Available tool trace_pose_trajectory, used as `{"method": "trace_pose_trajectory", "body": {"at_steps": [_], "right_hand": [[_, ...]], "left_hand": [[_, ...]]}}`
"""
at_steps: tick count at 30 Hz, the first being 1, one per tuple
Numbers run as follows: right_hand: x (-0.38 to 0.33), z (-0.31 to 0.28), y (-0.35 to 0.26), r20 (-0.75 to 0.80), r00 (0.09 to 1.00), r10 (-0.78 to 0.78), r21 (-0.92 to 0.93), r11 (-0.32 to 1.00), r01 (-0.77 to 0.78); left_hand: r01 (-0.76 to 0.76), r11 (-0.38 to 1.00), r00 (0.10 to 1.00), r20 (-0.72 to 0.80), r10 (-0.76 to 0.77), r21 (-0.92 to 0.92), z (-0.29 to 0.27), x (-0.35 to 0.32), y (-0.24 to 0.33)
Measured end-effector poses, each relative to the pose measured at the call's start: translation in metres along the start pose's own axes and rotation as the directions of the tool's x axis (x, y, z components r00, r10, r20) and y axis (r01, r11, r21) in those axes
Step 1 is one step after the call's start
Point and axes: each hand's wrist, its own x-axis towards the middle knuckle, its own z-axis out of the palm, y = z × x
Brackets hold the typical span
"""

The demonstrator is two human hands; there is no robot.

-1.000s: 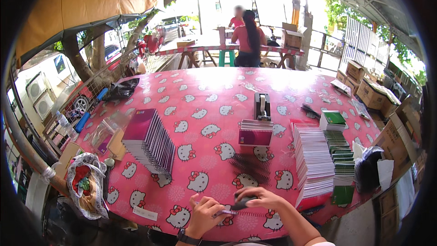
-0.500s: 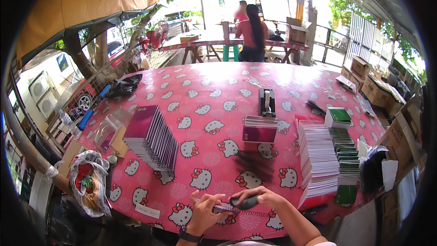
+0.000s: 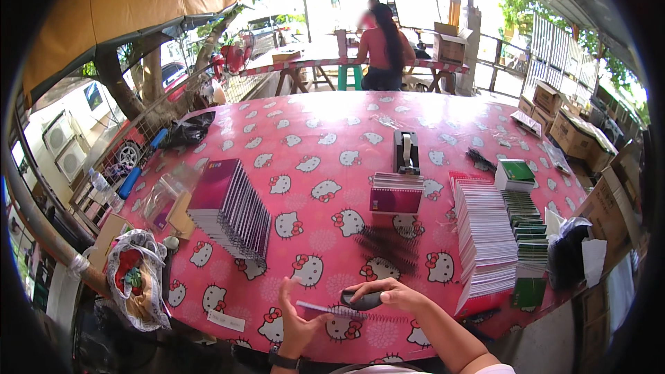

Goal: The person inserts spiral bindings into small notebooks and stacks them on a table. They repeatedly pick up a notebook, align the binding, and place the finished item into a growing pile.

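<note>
Low at the table's near edge, my left hand (image 3: 296, 329) has its thumb against a small thin notebook (image 3: 325, 311) held edge-up, its fingers lifted behind the left end. A dark spiral coil (image 3: 385, 318) runs along the notebook's edge and sticks out past it to the right. My right hand (image 3: 389, 296) is closed round a black rounded hand-held tool (image 3: 361, 299), which lies over the coil edge; its underside is hidden. Beyond the hands lies a heap of loose black coils (image 3: 388, 248). A short stack of purple notebooks (image 3: 395, 199) stands past it.
Left stands a tall stack of purple spiral notebooks (image 3: 228, 204); right, a long row of white-edged notebooks (image 3: 483, 246) beside green ones (image 3: 524, 235). A tape dispenser (image 3: 406, 152) stands mid-table. A lace-edged basket (image 3: 135, 280) hangs at the left edge. Two people are at a far table.
My left fingers have lifted and opened away from the notebook's front, the hand shifting slightly left. My right hand and the black tool have slid a little left along the coil.
</note>
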Motion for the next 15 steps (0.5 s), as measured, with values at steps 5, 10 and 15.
{"method": "trace_pose_trajectory", "body": {"at_steps": [5, 10, 15], "right_hand": [[0.008, 0.002, -0.007, -0.212, 0.968, 0.136, -0.407, 0.888, -0.214], [0.011, 0.01, -0.011, -0.099, 0.992, 0.074, -0.414, 0.904, -0.109], [0.012, 0.005, -0.004, -0.069, 0.993, 0.097, -0.12, 0.987, -0.105]], "left_hand": [[0.376, 0.876, 0.903, 0.333, -0.272, -0.303, -0.002, -0.008, -0.024], [0.286, 0.91, 0.917, 0.361, -0.17, -0.299, 0.001, -0.008, -0.034], [0.365, 0.833, 0.915, 0.325, -0.239, -0.415, -0.001, -0.004, -0.026]]}}
